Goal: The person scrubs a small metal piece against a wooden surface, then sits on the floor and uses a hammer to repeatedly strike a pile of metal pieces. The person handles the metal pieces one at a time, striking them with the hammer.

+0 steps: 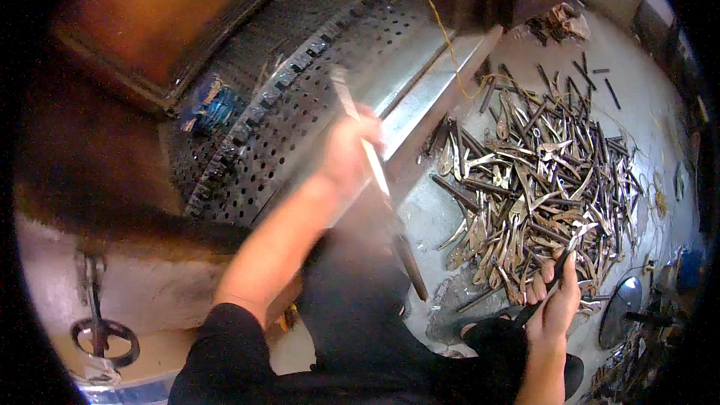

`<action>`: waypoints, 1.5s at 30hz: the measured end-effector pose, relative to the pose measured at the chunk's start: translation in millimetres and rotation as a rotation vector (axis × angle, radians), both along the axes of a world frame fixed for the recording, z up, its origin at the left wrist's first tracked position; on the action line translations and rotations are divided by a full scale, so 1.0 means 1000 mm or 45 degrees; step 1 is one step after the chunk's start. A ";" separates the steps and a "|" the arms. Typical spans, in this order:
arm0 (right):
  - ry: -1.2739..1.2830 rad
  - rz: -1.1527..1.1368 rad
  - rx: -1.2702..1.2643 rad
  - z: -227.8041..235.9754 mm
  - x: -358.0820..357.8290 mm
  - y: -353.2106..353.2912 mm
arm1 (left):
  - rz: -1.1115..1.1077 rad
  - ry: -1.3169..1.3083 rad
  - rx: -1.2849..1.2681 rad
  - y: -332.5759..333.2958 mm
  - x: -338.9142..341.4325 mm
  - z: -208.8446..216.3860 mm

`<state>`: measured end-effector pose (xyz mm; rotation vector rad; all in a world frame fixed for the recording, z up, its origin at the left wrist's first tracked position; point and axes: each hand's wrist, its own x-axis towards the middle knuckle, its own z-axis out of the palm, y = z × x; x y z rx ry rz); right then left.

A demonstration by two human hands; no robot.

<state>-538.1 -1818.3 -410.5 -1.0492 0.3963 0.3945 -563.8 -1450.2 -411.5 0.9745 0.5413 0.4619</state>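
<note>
Gripping a long bar (378,176), the left hand (352,154) has fingers clamped round it; the right hand (556,301) clamps its fingers on a dark-handled tool (563,260) near piled pliers (517,210).

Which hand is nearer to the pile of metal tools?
Right: the right hand is by the near edge of the pile; the left hand is farther away, to its left.

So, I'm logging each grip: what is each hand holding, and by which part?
The left hand holds a long bar by its upper part. The right hand grips a dark-handled tool by its handle; its exact kind I cannot tell.
</note>
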 end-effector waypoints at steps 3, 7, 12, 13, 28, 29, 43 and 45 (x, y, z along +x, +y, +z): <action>0.098 0.004 -0.006 -0.015 0.008 -0.012 | 0.069 0.095 0.001 0.105 0.007 0.005; 0.153 -0.064 -0.131 -0.016 0.027 -0.026 | 0.481 0.447 0.008 0.231 0.001 0.013; 0.065 -0.264 -0.071 -0.018 0.055 -0.088 | 0.511 0.845 0.170 0.448 -0.011 -0.048; 0.050 -0.336 -0.112 -0.017 0.054 -0.097 | 0.521 0.930 0.185 0.471 -0.005 -0.063; -0.187 -0.545 -0.093 -0.015 0.041 -0.099 | 0.268 0.352 1.519 0.274 0.139 -0.146; -0.199 -0.554 -0.033 -0.018 0.041 -0.103 | 0.027 0.311 1.381 0.187 0.140 -0.147; -0.264 -0.787 -0.161 -0.001 0.037 -0.136 | -0.868 0.727 0.418 -0.231 0.222 -0.394; -0.218 -0.793 -0.161 -0.002 0.032 -0.142 | -0.745 0.879 0.868 -0.251 0.246 -0.406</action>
